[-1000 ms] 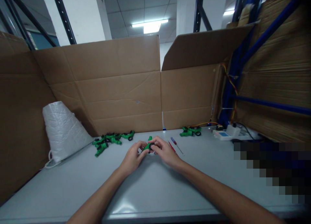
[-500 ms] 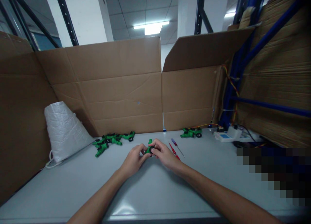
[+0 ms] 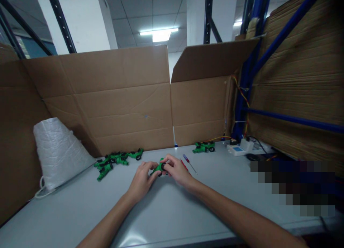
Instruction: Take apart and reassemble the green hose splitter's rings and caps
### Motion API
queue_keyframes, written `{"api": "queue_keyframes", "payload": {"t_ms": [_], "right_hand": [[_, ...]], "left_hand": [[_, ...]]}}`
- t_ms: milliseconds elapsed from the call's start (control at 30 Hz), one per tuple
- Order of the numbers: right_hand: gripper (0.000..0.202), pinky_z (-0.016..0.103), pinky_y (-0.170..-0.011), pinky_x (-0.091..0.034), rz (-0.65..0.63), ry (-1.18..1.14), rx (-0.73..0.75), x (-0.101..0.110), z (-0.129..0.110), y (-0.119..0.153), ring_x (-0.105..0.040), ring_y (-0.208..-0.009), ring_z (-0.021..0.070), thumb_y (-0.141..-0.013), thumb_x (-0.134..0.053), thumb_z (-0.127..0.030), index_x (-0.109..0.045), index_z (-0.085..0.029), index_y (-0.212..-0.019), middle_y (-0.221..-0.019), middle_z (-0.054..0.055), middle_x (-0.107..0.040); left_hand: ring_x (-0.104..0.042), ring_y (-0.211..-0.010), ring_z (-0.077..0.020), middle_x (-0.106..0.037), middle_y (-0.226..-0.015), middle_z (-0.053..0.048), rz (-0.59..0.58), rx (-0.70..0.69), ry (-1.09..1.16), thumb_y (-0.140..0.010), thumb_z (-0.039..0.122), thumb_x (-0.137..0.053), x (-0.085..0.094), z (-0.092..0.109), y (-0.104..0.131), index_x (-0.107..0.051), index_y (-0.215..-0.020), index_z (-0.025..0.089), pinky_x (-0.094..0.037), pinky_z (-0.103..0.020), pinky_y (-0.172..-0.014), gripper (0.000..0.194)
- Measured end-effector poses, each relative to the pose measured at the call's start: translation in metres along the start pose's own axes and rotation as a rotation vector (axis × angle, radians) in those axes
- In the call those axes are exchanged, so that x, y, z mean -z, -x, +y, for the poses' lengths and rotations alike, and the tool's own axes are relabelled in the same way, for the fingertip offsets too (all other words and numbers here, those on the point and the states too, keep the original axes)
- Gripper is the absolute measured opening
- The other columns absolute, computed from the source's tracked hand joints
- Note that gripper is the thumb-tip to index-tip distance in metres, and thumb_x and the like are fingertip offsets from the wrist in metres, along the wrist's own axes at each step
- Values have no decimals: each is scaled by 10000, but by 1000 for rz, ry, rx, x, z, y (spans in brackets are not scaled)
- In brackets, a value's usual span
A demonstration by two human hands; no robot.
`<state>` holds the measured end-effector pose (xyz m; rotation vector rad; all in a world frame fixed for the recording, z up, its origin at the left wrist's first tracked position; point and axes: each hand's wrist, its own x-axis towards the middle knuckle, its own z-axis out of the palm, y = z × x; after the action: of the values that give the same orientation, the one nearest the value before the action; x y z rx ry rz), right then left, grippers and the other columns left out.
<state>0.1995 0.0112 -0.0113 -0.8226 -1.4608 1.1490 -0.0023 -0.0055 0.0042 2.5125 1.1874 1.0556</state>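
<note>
Between my two hands is a small green toy vehicle [image 3: 159, 168] with black wheels, held just over the grey table. My left hand [image 3: 142, 178] pinches its left side between thumb and fingers. The fingers of my right hand [image 3: 176, 171] close on its right side, around a black wheel. Beside my right hand lie a screwdriver with a purple and red handle [image 3: 186, 157] and a red tool [image 3: 184, 164], the latter partly hidden by that hand.
Several green toy vehicles [image 3: 115, 159] lie in a pile at the back left, and more green pieces [image 3: 203, 147] at the back right. A white sack [image 3: 60, 153] stands far left. Cardboard walls [image 3: 129, 108] surround the grey table [image 3: 67, 219]. A power strip [image 3: 238, 150] sits right.
The whole view has shifted, so objects appear further left. The green toy has tilted between my fingers, and my right hand now covers more of the red tool.
</note>
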Motion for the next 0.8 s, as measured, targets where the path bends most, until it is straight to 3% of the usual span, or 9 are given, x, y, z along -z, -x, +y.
{"api": "queue_keyframes", "payload": {"t_ms": [367, 633, 800], "right_hand": [[144, 264, -605, -427, -2, -74, 65, -3, -11, 3, -631, -655, 166, -780, -662, -303, -595, -229, -884, -720, -26, -649], [141, 239, -492, -332, -3, -24, 12, -2, -9, 3, -569, -576, 159, -844, -608, -327, -608, -237, -952, -688, -15, -666], [110, 244, -575, -402, 2, -42, 57, -2, -9, 3, -626, -660, 161, -795, -619, -285, -579, -230, -882, -721, -26, -644]], "left_hand": [[-613, -955, -246, -707, -1004, -64, 34, -13, 17, -1002, 395, -651, 2, 2, -1, -681, -1058, 227, -458, -366, -890, 179], [-617, -953, -248, -710, -1023, -71, 25, -14, -9, -1022, 433, -615, 4, -1, -2, -683, -1099, 231, -469, -382, -902, 227], [-626, -940, -241, -713, -997, -61, 34, -23, -5, -1001, 422, -650, 5, 6, -2, -682, -1058, 225, -477, -372, -889, 207]]}}
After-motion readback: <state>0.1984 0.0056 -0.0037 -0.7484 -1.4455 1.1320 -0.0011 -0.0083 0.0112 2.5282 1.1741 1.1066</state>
